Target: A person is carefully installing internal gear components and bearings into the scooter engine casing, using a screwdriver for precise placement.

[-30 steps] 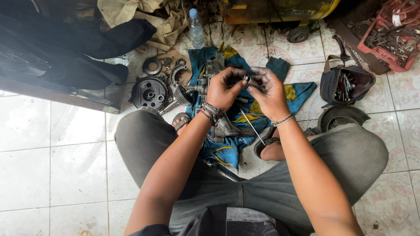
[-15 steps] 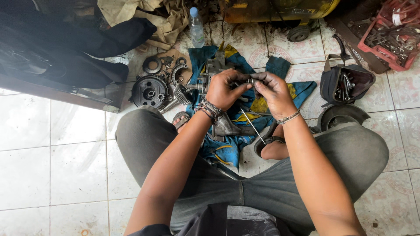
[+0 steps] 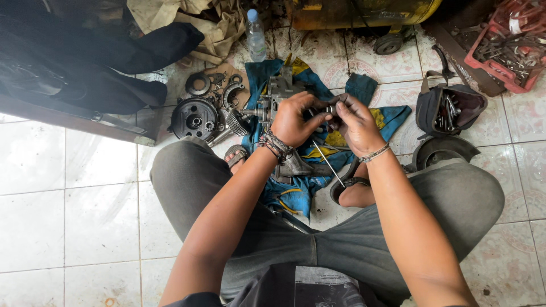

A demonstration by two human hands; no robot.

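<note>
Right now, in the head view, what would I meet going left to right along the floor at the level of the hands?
Round metal drum → toothed gear → left hand → right hand → black tool pouch.

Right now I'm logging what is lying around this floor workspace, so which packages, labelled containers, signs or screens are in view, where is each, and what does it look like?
Plastic water bottle: upright on the tiles at the top, left of centre; clear, blue cap, pale label band.
Red plastic crate: top right corner; rectangular, full of metal tools.
Dark tool pouch: on the tiles right of the hands; open, tools inside.
No signs or screens in view.
</note>
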